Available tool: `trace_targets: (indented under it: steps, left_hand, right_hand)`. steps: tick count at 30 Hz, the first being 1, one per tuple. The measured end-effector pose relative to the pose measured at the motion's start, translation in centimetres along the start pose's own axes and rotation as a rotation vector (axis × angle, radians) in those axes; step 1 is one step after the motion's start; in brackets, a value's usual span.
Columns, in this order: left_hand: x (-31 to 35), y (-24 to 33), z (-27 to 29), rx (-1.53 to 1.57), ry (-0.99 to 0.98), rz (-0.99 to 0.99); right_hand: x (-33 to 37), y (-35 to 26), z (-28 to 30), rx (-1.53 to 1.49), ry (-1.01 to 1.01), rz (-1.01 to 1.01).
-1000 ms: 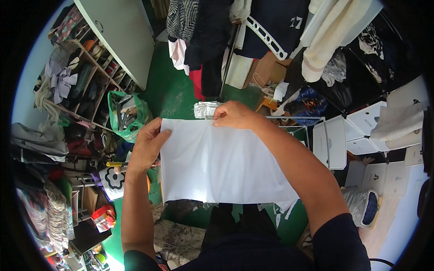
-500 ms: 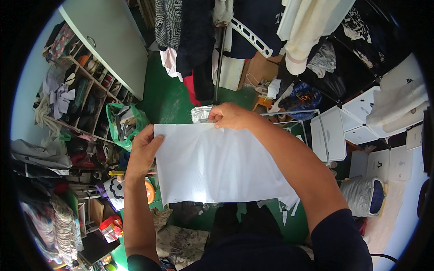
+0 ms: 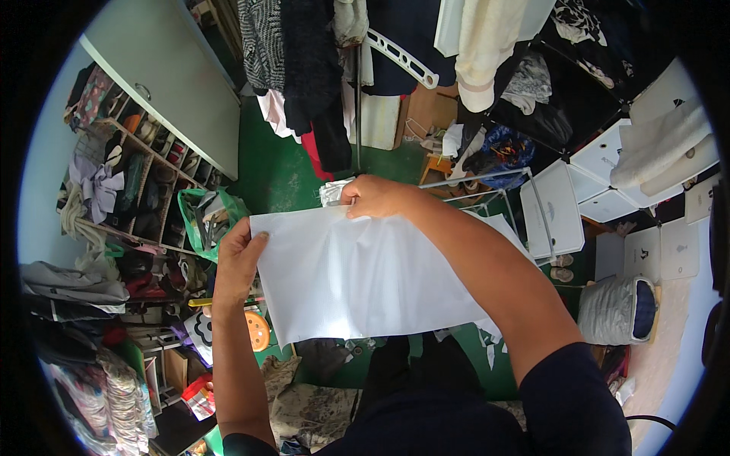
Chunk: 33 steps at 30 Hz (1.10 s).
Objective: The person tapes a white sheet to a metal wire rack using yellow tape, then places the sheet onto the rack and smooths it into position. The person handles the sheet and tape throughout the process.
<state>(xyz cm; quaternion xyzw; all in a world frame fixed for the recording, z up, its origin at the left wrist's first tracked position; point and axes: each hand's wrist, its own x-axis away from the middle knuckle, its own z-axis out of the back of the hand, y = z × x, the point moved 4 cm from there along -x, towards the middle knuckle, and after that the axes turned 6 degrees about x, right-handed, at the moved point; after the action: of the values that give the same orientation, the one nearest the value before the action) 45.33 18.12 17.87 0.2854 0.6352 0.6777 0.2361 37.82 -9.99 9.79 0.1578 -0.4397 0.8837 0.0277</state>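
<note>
A thin white sheet (image 3: pixel 365 281) hangs stretched out in front of me, glossy and slightly wrinkled, its lower edge above the floor. My left hand (image 3: pixel 239 254) pinches it at the upper left corner, thumb on the near face. Partway along the top edge, my right hand (image 3: pixel 375 197) has its fingers closed on the sheet. A small greyish bit shows at those fingertips, too small to make out. Just beyond them lies a crumpled white bundle (image 3: pixel 333 192). My right forearm covers part of the sheet's right side.
White scraps (image 3: pixel 490 356) lie on the green floor at right. A green plastic bag (image 3: pixel 209 220) stands left, beside a full shoe rack (image 3: pixel 152 178). Clothes (image 3: pixel 312 76) hang ahead near a metal frame (image 3: pixel 487 190). White storage cubes (image 3: pixel 601 163) stand at right; an orange round stool (image 3: pixel 257 330) is near my left forearm.
The whole view has swung slightly, so the surroundings sit further left at the top. Both hands keep their grip on the sheet, whose left edge now slants more.
</note>
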Motion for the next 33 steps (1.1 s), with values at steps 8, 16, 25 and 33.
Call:
trace_targets:
  steps: [8, 16, 25, 33]
  left_hand:
    - [-0.2, 0.6, 0.0, 0.001, -0.019, 0.001]
    - [0.7, 1.3, 0.3, 0.019, -0.063, -0.004]
    - [1.6, 3.2, -0.1, -0.057, -0.011, -0.014]
    - [2.5, 5.1, -1.2, -0.090, 0.008, -0.072]
  right_hand:
    - [5.9, 7.4, 5.1, -0.103, 0.466, -0.038]
    - [26.8, 17.6, 6.3, 0.181, 0.604, -0.640]
    - [36.7, 23.9, 0.1, 0.339, 0.531, -0.967]
    - [38.0, 24.5, 0.8, 0.000, 0.844, -0.728]
